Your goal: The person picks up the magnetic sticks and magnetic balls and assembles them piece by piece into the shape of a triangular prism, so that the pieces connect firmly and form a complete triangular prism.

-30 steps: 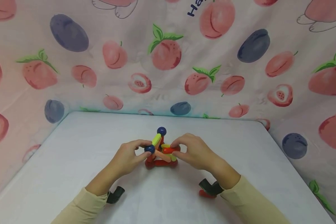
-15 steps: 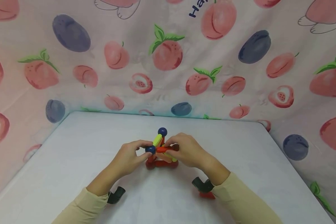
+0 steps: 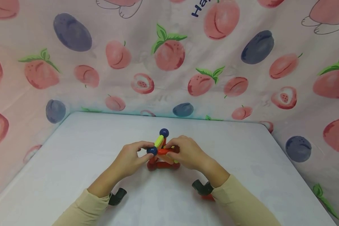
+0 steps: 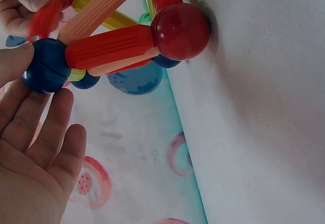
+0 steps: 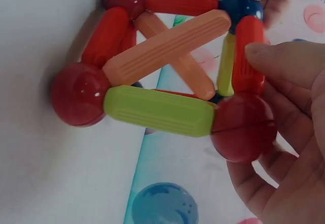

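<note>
A frame of magnetic rods and balls stands on the white table. With thumb and fingers, my left hand holds a blue ball at the frame's upper left corner. My right hand pinches a red rod, whose one end meets that blue ball. At the rod's other end a dark red ball touches a light green rod. Orange rods cross inside the frame as diagonals. Another blue ball tops the rear; my right hand hides part of the frame in the head view.
A loose red rod lies partly hidden under my right wrist. Dark curved pieces, one at the left wrist and one at the right, stick out inward. A fruit-print cloth hangs behind the table.
My right hand has moved left with the red rod, bringing its end from the right side up to the blue ball. My left hand has kept its hold, nearly still.
</note>
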Demonstrator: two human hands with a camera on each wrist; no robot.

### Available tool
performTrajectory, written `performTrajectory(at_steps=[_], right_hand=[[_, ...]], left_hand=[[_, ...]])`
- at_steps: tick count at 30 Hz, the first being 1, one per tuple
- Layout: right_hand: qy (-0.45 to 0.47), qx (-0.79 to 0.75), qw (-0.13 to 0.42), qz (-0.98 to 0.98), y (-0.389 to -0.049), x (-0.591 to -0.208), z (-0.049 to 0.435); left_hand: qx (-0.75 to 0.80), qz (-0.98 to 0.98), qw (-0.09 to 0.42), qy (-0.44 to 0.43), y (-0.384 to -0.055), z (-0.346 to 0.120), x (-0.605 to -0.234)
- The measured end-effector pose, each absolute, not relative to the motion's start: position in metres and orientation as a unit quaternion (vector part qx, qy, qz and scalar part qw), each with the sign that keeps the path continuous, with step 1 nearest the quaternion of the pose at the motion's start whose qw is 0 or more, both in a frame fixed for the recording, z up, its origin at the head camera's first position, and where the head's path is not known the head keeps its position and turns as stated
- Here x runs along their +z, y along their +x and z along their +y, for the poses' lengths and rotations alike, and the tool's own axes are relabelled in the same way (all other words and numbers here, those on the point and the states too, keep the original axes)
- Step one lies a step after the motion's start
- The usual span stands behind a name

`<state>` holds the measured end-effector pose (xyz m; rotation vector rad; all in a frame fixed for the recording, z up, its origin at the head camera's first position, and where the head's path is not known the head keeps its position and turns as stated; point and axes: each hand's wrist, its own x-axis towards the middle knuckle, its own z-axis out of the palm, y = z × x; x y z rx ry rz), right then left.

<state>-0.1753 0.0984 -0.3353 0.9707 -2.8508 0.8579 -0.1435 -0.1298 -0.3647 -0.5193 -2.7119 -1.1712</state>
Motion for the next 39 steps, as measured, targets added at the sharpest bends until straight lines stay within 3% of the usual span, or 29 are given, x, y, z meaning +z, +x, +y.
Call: performTrajectory(at_steps=[11, 29, 39], right_hand=[[0.300, 0.273, 0.011, -0.914, -0.177, -0.339, 0.099], [0.259, 0.299, -0.033, -0.918, -0.179, -0.337, 0.109], [0.309, 0.355, -0.041, -0.881, -0.180, -0.339, 0.132]], left_hand=[[-0.384, -0.903, 0.076, -0.175, -0.144, -0.130, -0.365], [-0.391, -0.901, 0.067, -0.177, -0.145, -0.129, -0.361], [-0.386, -0.906, 0.053, -0.165, -0.144, -0.129, -0.358]])
